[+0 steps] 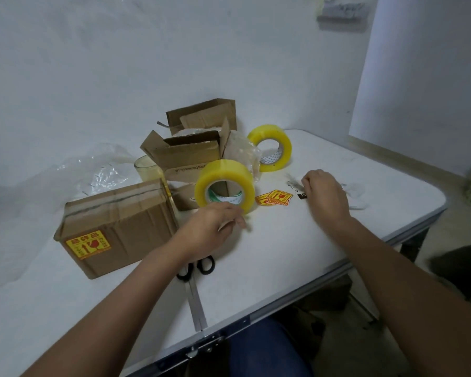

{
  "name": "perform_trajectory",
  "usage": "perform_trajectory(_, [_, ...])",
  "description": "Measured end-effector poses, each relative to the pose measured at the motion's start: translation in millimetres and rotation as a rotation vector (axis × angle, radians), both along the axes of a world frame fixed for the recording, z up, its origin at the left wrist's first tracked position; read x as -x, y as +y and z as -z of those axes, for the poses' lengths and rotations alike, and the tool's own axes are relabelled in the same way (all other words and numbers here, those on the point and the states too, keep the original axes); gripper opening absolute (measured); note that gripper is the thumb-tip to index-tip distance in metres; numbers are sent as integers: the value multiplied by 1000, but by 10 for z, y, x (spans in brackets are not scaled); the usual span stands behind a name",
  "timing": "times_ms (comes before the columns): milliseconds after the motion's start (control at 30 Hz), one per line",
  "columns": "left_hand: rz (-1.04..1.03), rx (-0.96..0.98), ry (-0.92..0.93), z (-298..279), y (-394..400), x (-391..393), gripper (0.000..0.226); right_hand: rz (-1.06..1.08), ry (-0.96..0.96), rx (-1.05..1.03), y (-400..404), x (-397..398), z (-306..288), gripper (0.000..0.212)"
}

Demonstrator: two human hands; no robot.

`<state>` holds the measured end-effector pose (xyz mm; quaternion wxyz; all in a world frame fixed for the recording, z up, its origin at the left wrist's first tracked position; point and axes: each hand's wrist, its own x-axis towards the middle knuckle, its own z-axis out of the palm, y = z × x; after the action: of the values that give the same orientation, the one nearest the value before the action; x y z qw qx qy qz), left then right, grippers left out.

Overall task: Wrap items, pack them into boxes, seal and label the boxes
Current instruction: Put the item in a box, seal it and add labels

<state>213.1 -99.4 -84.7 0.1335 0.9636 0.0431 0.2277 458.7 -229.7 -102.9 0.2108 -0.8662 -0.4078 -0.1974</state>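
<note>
My left hand (211, 229) palm down over table (283, 254), fingers curled, pinching thin pale strip, just before near tape roll (225, 186). My right hand (325, 197) reaches forward, knuckles up, fingers curled over white wrapping (358, 194); grip unclear. Fragile stickers (275, 197) between hands. Sealed, labelled box (114, 227) left; open box (191, 156) behind roll; scissors (199, 266) under left wrist

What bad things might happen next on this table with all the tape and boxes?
The near tape roll stands on its edge by the left hand, so a bump might send it rolling. The scissors lie half hidden under the left wrist, so that arm could knock them. The loose fragile stickers lie near the right hand, which might brush them away.
</note>
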Motion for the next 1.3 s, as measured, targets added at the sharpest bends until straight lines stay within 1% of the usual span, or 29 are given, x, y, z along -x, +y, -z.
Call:
perform_trajectory(67, [-16,89,-8,-8,-42,-20,23,-30,16,-65,-9,34,-65,18])
perform_trajectory(167, [-57,259,3,-17,-109,-60,24,-6,13,-91,13,78,-77,15])
perform_trajectory(267, [-111,420,-2,-40,-184,-98,30,-23,106,-183,4,138,-62,20])
perform_trajectory(333, [-166,529,8,-80,-232,-102,34,-39,174,-226,-25,188,-45,16])
perform_trajectory(400, [-215,619,19,-124,-277,-87,30,-46,227,-318,-58,262,-61,13])
perform_trajectory(467, [-214,758,-16,-183,-335,-52,22,-76,229,-448,-78,391,-137,14])
perform_trajectory(533, [-197,947,-87,-271,-399,-3,23,-204,146,-553,-64,577,-249,13])
perform_trajectory(567, [-201,1053,-129,-322,-429,31,29,-289,84,-568,-46,692,-305,12])
perform_trajectory(633, [-224,1264,-210,-418,-449,125,46,-438,-54,-541,8,943,-385,8])
perform_trajectory(700, [-237,1391,-250,-506,-407,266,56,-532,-177,-485,72,1208,-405,5])
perform_trajectory(733, [-245,1418,-256,-538,-382,358,54,-573,-228,-459,100,1335,-401,5])
perform_trajectory(800, [-289,1441,-280,-565,-345,552,36,-647,-291,-416,161,1546,-373,6])
perform_trajectory(867, [-370,1398,-317,-538,-290,749,21,-719,-281,-352,241,1691,-324,5])
perform_trajectory(900, [-399,1359,-339,-510,-257,852,19,-761,-213,-323,284,1756,-309,10])
perform_trajectory(933, [-417,1323,-364,-482,-227,954,18,-804,-84,-312,318,1811,-306,17])
perform_trajectory(967, [-435,1290,-381,-461,-206,1056,18,-836,85,-331,347,1858,-315,23])
perform_trajectory(1000, [-457,1257,-384,-445,-191,1156,17,-845,235,-390,374,1894,-333,24])
perform_trajectory(1033, [-479,1223,-373,-433,-179,1253,16,-825,343,-475,400,1928,-367,19])
perform_trajectory(1067, [-494,1193,-352,-420,-168,1344,14,-777,411,-551,432,1947,-405,11])
perform_trajectory(1100, [-497,1169,-327,-414,-162,1427,12,-736,501,-600,462,1967,-452,7])
perform_trajectory(1133, [-495,1149,-307,-409,-155,1499,10,-711,605,-621,491,1989,-504,9])
perform_trajectory(1200, [-494,1122,-296,-416,-147,1603,10,-710,791,-588,565,2041,-585,13])
perform_trajectory(1300, [-505,1085,-290,-428,-141,1671,12,-751,908,-467,653,2149,-658,11])
